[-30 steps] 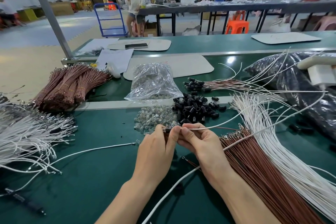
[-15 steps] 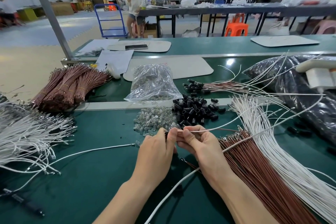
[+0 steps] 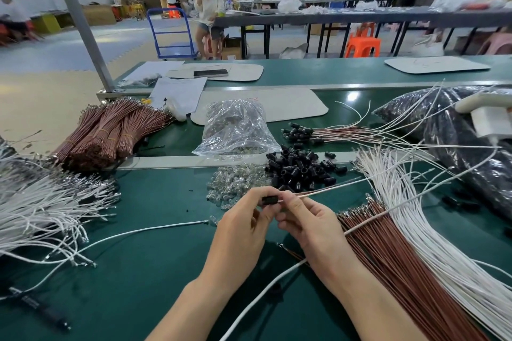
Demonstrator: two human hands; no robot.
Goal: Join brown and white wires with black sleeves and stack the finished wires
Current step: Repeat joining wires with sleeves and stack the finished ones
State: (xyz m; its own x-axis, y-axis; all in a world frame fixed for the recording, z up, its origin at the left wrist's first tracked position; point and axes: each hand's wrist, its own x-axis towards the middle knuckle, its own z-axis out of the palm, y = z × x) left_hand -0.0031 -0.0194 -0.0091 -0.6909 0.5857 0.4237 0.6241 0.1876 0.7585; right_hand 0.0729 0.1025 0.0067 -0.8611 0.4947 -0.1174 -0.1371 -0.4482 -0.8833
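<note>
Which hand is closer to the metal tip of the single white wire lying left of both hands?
Left. The left hand sits just right of the wire tip; the right hand is farther right, beyond the left one.

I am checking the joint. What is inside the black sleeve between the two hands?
Thin wires enter the black sleeve from its right end, pinched by the right hand. The left hand holds the sleeve. The wire ends inside are hidden.
</note>
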